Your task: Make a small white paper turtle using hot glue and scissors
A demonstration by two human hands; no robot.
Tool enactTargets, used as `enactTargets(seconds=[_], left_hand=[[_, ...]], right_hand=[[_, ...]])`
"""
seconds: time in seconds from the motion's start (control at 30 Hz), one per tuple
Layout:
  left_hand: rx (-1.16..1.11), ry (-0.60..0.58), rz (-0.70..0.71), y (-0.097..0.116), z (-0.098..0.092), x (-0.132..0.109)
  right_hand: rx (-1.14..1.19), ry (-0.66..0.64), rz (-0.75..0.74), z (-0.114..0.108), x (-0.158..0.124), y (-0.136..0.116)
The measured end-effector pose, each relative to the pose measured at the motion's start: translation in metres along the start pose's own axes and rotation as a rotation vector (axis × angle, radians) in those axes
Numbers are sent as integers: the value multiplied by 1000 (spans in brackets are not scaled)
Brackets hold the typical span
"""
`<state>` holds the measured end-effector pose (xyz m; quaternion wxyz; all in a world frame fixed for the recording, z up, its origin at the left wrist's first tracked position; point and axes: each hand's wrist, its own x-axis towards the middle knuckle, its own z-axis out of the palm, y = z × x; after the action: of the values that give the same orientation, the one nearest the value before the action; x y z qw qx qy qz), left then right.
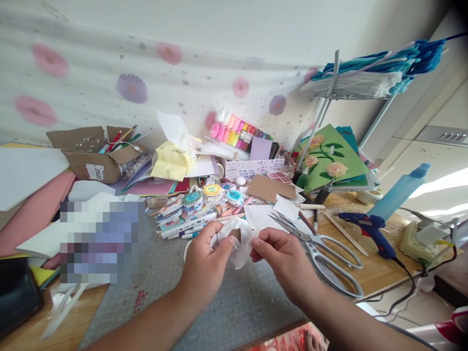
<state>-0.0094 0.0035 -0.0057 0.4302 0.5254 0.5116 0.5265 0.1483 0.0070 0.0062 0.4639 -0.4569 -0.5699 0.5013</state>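
Observation:
Over the grey cutting mat [153, 302], my left hand [210, 258] is closed around a crumpled piece of white, dimpled tissue paper [234, 226]. A small brown patch, perhaps cardboard, shows in the middle of it beside my left thumb; its shape is mostly hidden. My right hand [276, 253] pinches the loose right edge of the same tissue between thumb and fingers. Large grey-handled scissors [314, 243] lie just beyond and to the right of my right hand. Behind the tissue are several markers [190, 231] and a pile of cut-out paper pieces [204, 200].
A blue glue gun [373, 226] with a trailing cord lies at the right, near a blue bottle [400, 190] and a power strip [420, 243]. Brown cardboard [272, 189] lies at the back. A cardboard box [98, 156] and coloured papers crowd the left.

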Motion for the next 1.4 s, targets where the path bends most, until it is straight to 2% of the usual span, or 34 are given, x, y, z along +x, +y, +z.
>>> enactTargets(seconds=[0.13, 0.27, 0.4, 0.5, 0.57, 0.7, 0.8, 0.97, 1.17, 1.4], left_hand=[[53, -31, 54, 3, 1, -2], [-69, -67, -8, -1, 3, -1], [-314, -126, -156, -1, 6, 0], [-418, -157, -219, 1, 7, 0], [-446, -161, -253, 3, 8, 0], [-473, -191, -307, 6, 7, -1], [-471, -229, -319, 7, 6, -2], [-386, -282, -291, 8, 5, -2], [-298, -364, -258, 5, 2, -2], [-173, -432, -226, 0, -3, 0]], right_hand=[[68, 10, 21, 2, -3, 0], [-71, -5, -11, 1, -1, 3], [-254, -41, -194, -5, 1, 8], [-407, 4, -386, -11, 2, 11], [-411, 37, -437, -13, 3, 13], [-230, 75, -307, -18, 9, 14], [-172, 34, -204, -23, 13, 13], [-187, -27, -271, -28, 12, 10], [135, -202, 7, -25, 9, 3], [162, -188, 115, -25, 6, -3]])
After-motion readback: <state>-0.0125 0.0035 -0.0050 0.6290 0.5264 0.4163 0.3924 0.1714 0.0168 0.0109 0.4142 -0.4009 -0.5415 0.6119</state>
